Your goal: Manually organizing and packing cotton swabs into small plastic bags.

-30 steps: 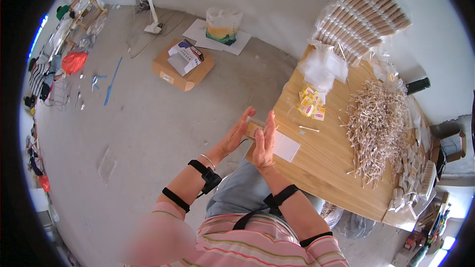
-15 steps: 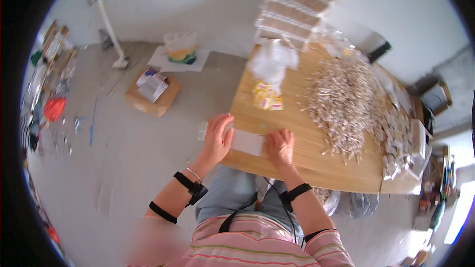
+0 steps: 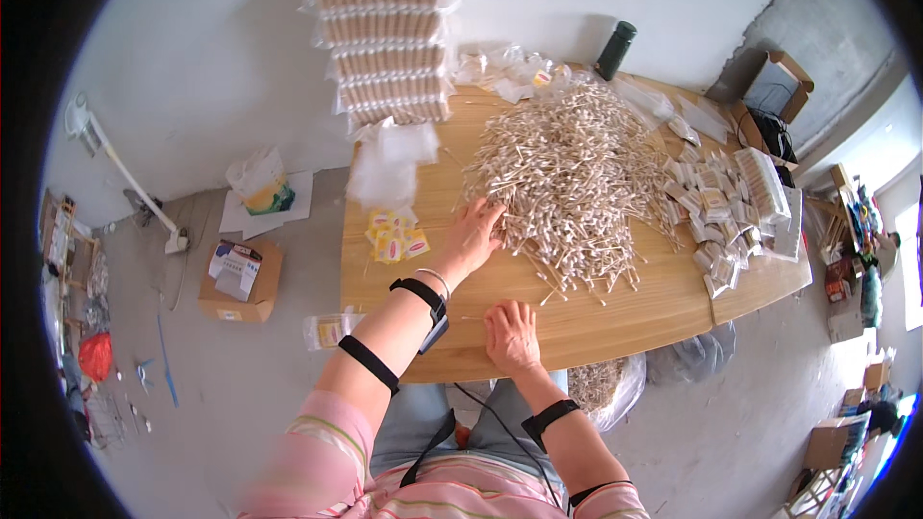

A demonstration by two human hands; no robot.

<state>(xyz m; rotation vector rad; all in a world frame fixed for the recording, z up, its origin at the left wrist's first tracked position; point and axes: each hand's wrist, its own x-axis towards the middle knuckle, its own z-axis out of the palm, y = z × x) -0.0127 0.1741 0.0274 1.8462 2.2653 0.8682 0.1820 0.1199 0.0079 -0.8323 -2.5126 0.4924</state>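
A big heap of cotton swabs [image 3: 586, 183] lies loose on the wooden table [image 3: 596, 332]. At the heap's left edge is my left hand [image 3: 471, 238], its fingers stretched toward the swabs and apart; nothing shows in its grasp. My right hand [image 3: 513, 336] rests nearer to me by the table's front edge, fingers curled in, so whatever they may hold is hidden. Small yellow-and-white packets [image 3: 396, 236] lie left of my left hand. Over the table's left edge sticks out a clear bag with swabs [image 3: 332, 331].
Tall stacked packs of swabs [image 3: 389, 48] stand at the back left, with clear plastic bags [image 3: 389, 161] before them. Small filled packs [image 3: 716, 207] pile up on the right. A dark green cylinder [image 3: 615, 50] stands behind the heap. On the floor at left sits a cardboard box [image 3: 252, 303].
My left hand has moved right and away from me, to the swab heap. The white sheet between my hands no longer shows. The view has swung to the right.
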